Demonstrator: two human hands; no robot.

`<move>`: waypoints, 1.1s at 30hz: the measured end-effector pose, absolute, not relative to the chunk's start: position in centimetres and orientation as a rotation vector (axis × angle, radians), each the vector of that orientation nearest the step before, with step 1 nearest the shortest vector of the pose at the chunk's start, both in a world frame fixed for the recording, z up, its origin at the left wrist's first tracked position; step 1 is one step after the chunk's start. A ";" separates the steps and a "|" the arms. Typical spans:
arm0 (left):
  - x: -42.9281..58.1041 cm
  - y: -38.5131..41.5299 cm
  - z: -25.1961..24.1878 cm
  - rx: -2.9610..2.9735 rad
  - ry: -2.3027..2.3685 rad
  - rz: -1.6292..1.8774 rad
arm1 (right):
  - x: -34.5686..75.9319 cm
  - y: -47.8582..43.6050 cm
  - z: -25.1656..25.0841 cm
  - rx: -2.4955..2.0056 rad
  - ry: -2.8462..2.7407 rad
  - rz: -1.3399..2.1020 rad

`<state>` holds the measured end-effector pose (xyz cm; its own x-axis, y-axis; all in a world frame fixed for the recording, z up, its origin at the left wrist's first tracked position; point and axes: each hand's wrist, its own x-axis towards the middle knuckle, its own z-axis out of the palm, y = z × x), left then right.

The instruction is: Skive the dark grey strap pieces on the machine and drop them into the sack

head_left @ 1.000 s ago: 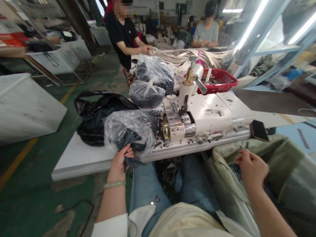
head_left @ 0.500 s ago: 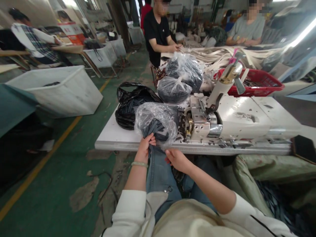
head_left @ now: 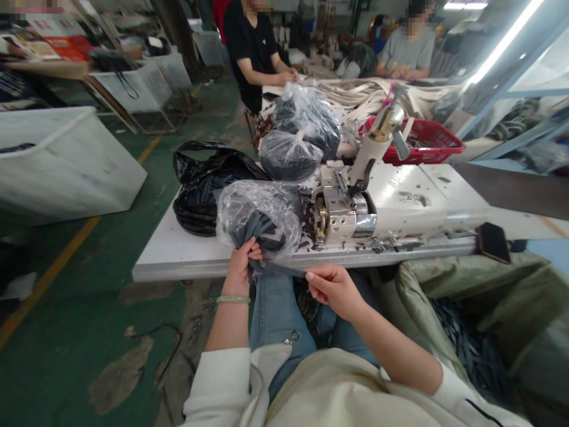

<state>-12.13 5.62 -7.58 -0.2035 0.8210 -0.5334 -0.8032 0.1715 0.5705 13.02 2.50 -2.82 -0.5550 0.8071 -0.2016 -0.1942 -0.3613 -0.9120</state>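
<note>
Left hand [head_left: 240, 267] clenched on a bunch of dark strips [head_left: 260, 232], which run into a clear plastic bag [head_left: 260, 207] on the table edge. Right hand [head_left: 333, 290] in a narrow pinch on one strip's end [head_left: 288, 270], above the lap. At 4 o'clock, a green sack [head_left: 444, 279] holding more strips. At 12, a white industrial machine [head_left: 400, 198]; farther, at 1 o'clock, a red basket [head_left: 427, 145].
</note>
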 end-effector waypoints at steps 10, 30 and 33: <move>-11.8 5.8 -7.6 0.036 1.008 1.481 | 13.9 2.1 -0.8 -0.691 -0.738 1.953; -11.4 6.6 -6.8 -0.096 1.037 1.458 | 14.3 2.3 -1.0 -0.784 -0.620 2.098; -11.4 7.3 -6.1 -0.125 1.052 1.472 | 14.4 2.3 -0.9 -0.778 -0.623 2.099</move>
